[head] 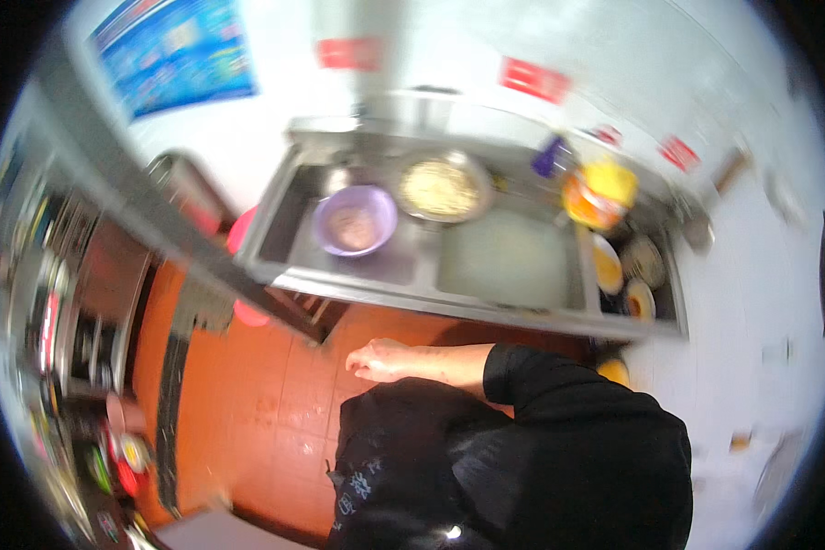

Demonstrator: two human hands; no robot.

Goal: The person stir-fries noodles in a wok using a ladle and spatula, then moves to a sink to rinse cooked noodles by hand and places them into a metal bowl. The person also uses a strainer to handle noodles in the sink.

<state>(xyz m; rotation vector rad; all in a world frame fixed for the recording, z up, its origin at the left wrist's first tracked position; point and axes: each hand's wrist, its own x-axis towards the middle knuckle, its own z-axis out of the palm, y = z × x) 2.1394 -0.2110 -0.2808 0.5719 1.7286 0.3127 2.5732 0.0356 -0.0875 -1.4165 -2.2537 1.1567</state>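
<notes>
Loosely curled, my right hand (378, 360) hangs in front of my black apron, over the orange floor, and nothing shows in it. My left hand is out of view. Beyond the right hand stands a stainless steel sink unit (385, 292). A purple basin (355, 221) with pinkish contents sits at its left part. Behind and right of the basin is a round metal bowl (441, 187) of pale, cut-up food. The middle sink basin holds cloudy water (509, 258). Several bowls, one a white bowl with yellow inside (605, 265), lie in the right compartment.
A grey metal post (144, 220) slants down at the left, near the sink's corner. An orange and yellow container (599, 192) and a purple item (551, 157) stand at the sink's back right. Crowded shelves (62, 330) line the far left. A ladle-like tool (698, 230) hangs right.
</notes>
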